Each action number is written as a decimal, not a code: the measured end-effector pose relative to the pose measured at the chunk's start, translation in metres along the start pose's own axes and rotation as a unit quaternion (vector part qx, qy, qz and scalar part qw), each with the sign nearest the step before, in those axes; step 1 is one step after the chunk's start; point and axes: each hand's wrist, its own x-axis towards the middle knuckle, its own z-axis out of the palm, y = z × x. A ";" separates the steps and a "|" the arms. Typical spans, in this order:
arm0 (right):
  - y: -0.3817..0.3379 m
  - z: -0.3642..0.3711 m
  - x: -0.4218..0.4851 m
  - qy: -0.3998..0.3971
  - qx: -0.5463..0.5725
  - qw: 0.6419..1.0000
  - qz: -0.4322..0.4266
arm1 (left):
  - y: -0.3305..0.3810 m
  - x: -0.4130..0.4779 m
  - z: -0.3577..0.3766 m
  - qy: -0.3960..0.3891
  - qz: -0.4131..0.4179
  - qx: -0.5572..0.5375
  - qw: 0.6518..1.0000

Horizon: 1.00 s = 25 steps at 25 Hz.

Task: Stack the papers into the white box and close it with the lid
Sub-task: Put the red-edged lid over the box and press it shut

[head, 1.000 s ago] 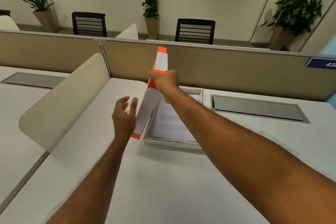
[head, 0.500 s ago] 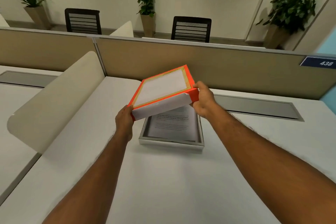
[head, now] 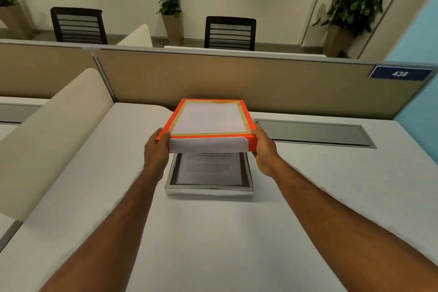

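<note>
The white box [head: 208, 190] lies open on the desk with printed papers [head: 209, 168] stacked flat inside it. Above its far half I hold the lid [head: 209, 119], white on top with an orange border, almost level and a little above the box. My left hand [head: 156, 152] grips the lid's near left corner. My right hand [head: 264, 149] grips its near right corner. The lid hides the far part of the box and papers.
A beige partition [head: 237, 78] runs behind the desk, with a curved cream divider [head: 54, 133] to the left. A grey cable hatch [head: 312, 131] is set into the desk right of the box. Chairs and potted plants stand beyond the partition.
The lid went from standing upright in my right hand to lying nearly level in both hands, centred over the box and lower than before.
</note>
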 end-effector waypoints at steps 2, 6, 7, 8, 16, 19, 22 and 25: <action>0.000 -0.004 0.007 0.007 -0.006 1.000 -0.004 | 0.004 0.006 0.005 -0.016 0.001 0.008 1.000; 0.001 -0.006 0.015 0.009 -0.023 1.000 0.001 | 0.010 0.015 0.012 -0.022 0.005 0.021 1.000; 0.002 -0.006 0.015 0.005 -0.032 0.999 0.002 | 0.010 0.016 0.011 -0.023 0.005 0.023 0.999; 0.005 -0.006 0.016 0.001 -0.044 0.999 0.001 | 0.008 0.017 0.010 -0.023 0.005 0.024 0.999; 0.056 -0.016 -0.003 -0.021 -0.106 0.993 -0.053 | -0.043 -0.022 -0.004 -0.005 0.004 0.025 1.000; 0.075 -0.022 -0.010 -0.029 -0.111 0.991 -0.064 | -0.054 -0.033 -0.009 -0.011 -0.002 0.020 1.000; 0.087 -0.028 -0.014 -0.033 -0.116 0.990 -0.072 | -0.063 -0.042 -0.013 -0.031 0.003 0.027 0.999; 0.102 -0.035 -0.016 -0.053 -0.138 0.987 -0.069 | -0.079 -0.051 -0.018 -0.048 -0.004 0.055 0.997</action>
